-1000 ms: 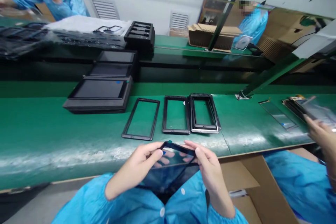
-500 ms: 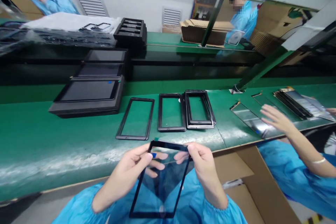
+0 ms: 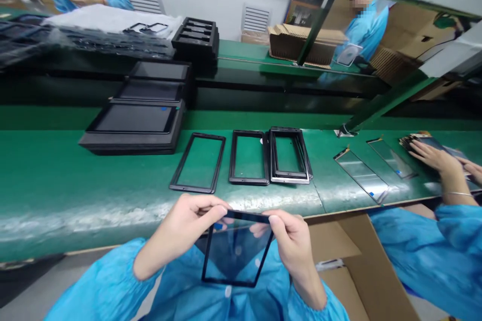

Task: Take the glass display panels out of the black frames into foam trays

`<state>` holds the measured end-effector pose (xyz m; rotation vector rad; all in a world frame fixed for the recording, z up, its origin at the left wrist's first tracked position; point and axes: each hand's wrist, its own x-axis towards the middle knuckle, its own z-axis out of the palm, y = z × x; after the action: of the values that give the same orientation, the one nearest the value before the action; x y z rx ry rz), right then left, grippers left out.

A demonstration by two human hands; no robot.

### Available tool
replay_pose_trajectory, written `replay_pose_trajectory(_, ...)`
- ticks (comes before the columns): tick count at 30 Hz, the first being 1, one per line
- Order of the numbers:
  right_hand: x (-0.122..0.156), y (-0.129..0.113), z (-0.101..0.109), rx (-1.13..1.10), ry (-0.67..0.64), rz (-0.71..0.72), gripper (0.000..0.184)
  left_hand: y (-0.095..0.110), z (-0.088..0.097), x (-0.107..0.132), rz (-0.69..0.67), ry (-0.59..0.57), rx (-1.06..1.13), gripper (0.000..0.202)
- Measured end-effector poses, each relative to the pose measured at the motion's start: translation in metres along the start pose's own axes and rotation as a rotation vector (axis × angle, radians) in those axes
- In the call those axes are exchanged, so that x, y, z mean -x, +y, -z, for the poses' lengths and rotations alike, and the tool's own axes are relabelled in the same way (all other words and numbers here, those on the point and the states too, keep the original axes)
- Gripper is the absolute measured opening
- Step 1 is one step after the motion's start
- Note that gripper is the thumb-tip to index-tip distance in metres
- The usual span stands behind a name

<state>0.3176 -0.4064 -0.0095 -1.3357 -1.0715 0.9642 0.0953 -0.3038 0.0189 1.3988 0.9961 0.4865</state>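
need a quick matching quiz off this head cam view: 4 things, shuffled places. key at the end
Things:
1. clear panel with a black border
2. open cardboard box
3. bracelet
4. leftmost black frame

Places:
A. lying flat on the green tabletop
B. on a co-worker's wrist
C. held up between the left hand and the right hand
D. below the tabletop's front edge

Pairs: 1-C, 2-D, 3-B, 4-A

The panel border (image 3: 248, 216) is black, the sleeves (image 3: 101, 283) blue, the bench (image 3: 94, 193) green.
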Motion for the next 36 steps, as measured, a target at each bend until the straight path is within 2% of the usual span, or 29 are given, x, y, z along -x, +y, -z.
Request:
replay_pose_trajectory(4,-0.001,0.003,0.001,-0.031,-0.001,-0.031,0.037,0.002,0.004,-0.002,0.018,-0.021,-0.086,0.030)
replay_pose_trajectory(7,-0.007,0.004,-0.006,0.033,-0.014,-0.070,0.036,-0.001,0.003,-0.001,0.027,-0.131,-0.186,0.018)
replay_pose_trajectory(10,-0.016,0.001,-0.019,0.106,-0.073,-0.118,0.024,-0.006,-0.004,0.001,0.028,-0.278,-0.121,0.057)
replay_pose_trajectory(11,-0.019,0.000,-0.021,0.116,-0.068,-0.104,0.018,-0.008,-0.007,0.002,0.030,-0.293,-0.085,0.063)
replay_pose_trajectory(13,-0.023,0.001,-0.017,0.138,0.025,0.000,0.008,-0.011,-0.010,0.004,0.042,-0.232,-0.033,0.053)
replay_pose_trajectory(16,-0.022,0.012,0.011,0.223,0.297,0.164,0.020,-0.011,-0.007,0.006,0.069,-0.013,0.071,0.041)
replay_pose_trajectory(17,-0.021,0.019,0.023,0.244,0.381,0.160,0.023,-0.010,-0.004,0.007,0.073,0.051,0.113,0.041)
replay_pose_trajectory(18,-0.019,0.027,0.034,0.222,0.408,0.113,0.025,-0.009,-0.001,0.008,0.073,0.104,0.145,0.043)
replay_pose_trajectory(20,-0.015,0.041,0.048,0.042,0.345,-0.051,0.038,-0.008,0.003,0.010,0.067,0.168,0.168,0.044)
replay_pose_trajectory(22,-0.010,0.050,0.051,-0.151,0.237,-0.199,0.051,-0.010,0.007,0.011,0.056,0.194,0.169,0.046)
replay_pose_trajectory(24,-0.005,0.051,0.045,-0.236,0.215,-0.249,0.055,-0.015,0.009,0.011,0.054,0.184,0.171,0.048)
replay_pose_trajectory(26,-0.002,0.047,0.037,-0.237,0.261,-0.235,0.049,-0.019,0.012,0.010,0.056,0.159,0.155,0.049)
replay_pose_trajectory(28,-0.001,0.041,0.031,-0.228,0.279,-0.213,0.040,-0.021,0.015,0.007,-0.013,0.171,0.040,0.044)
replay_pose_trajectory(29,-0.001,0.037,0.028,-0.219,0.274,-0.210,0.036,-0.021,0.016,0.006,-0.093,0.201,-0.082,0.040)
replay_pose_trajectory(31,0.001,0.032,0.023,-0.183,0.244,-0.209,0.034,-0.018,0.014,0.002,-0.322,0.260,-0.414,0.035)
replay_pose_trajectory(32,0.002,0.030,0.019,-0.162,0.232,-0.209,0.034,-0.016,0.012,-0.001,-0.432,0.252,-0.580,0.036)
replay_pose_trajectory(34,0.006,0.030,0.011,-0.131,0.228,-0.207,0.034,-0.011,0.004,-0.005,-0.549,0.128,-0.800,0.034)
replay_pose_trajectory(36,0.011,0.034,0.002,-0.137,0.254,-0.214,0.038,-0.007,-0.004,-0.010,-0.538,-0.036,-0.859,0.028)
